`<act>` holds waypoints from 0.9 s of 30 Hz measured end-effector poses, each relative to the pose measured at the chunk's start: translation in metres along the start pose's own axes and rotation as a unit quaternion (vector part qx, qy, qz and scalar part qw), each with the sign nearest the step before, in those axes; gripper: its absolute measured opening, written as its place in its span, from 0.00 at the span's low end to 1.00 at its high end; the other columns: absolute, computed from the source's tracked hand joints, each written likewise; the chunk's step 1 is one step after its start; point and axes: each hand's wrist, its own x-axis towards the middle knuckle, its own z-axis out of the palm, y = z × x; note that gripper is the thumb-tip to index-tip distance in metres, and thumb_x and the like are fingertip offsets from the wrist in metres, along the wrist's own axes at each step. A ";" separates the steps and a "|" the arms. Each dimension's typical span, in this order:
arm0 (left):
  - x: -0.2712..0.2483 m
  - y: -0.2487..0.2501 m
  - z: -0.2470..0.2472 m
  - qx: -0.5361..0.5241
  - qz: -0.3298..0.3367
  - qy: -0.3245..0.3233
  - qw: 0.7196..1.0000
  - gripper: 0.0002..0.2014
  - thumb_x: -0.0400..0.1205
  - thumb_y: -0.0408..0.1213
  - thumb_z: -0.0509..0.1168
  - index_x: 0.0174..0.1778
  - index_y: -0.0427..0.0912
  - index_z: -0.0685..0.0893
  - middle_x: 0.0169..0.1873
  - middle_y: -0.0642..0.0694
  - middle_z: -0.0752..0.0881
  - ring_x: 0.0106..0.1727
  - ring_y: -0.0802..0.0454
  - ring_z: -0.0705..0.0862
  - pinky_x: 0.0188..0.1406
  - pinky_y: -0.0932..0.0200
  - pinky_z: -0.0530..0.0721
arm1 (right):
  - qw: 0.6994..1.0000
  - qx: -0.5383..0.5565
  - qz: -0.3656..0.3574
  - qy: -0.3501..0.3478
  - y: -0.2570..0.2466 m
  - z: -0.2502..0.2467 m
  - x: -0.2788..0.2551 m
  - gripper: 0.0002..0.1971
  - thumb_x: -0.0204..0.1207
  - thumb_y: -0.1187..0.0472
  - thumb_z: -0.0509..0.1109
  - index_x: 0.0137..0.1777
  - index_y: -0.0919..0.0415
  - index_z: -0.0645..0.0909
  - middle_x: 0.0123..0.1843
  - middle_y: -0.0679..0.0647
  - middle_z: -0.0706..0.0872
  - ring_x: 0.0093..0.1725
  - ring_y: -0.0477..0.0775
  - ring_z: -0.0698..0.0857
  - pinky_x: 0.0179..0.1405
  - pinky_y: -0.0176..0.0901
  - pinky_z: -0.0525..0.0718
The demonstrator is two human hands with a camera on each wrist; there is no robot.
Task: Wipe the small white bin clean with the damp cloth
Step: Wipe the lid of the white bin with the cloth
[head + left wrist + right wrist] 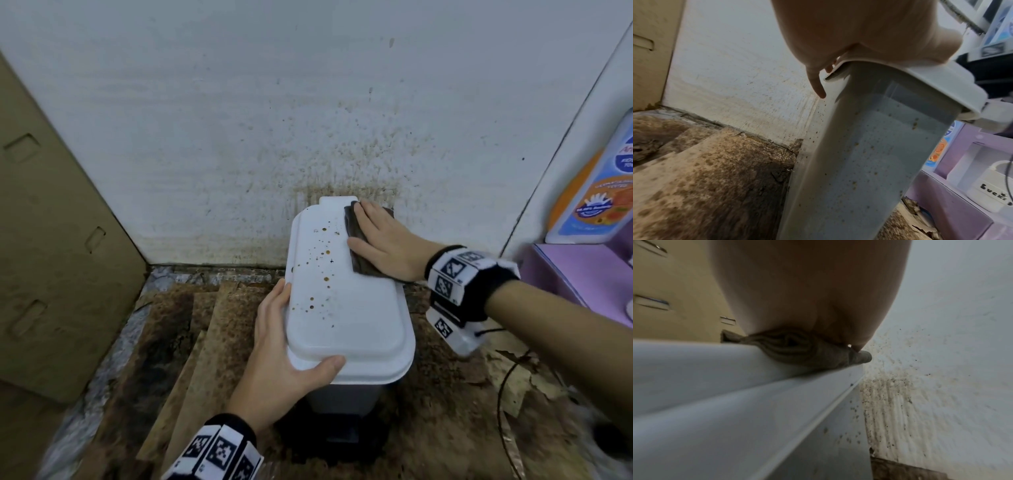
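The small white bin [346, 308] stands on the floor against the wall, its lid speckled with brown spots down the left half. A dark folded cloth [358, 253] lies on the lid's far right part. My right hand [380, 240] presses flat on the cloth with straight fingers. My left hand [284, 346] grips the lid's near left edge, thumb on top, fingers down the side. In the left wrist view the bin's grey side [859, 154] shows brown specks. The right wrist view has the cloth [807, 350] squashed under my palm on the lid's rim [715, 369].
The white wall [308, 120] behind the bin is spattered brown. Stained cardboard [205, 342] covers the floor. A tan cardboard panel [51, 240] leans at the left. A purple box [575, 274] and a bottle [596, 185] stand close at the right.
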 end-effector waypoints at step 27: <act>-0.004 0.003 0.003 0.011 0.004 0.010 1.000 0.56 0.64 0.65 0.77 0.85 0.58 0.56 0.83 0.65 0.54 0.86 0.70 0.49 0.81 0.56 0.59 | 0.974 0.160 0.038 0.156 -0.068 0.077 -0.149 0.38 0.87 0.37 0.47 0.87 0.48 0.30 0.87 0.43 0.26 0.85 0.40 0.29 0.85 0.42 0.37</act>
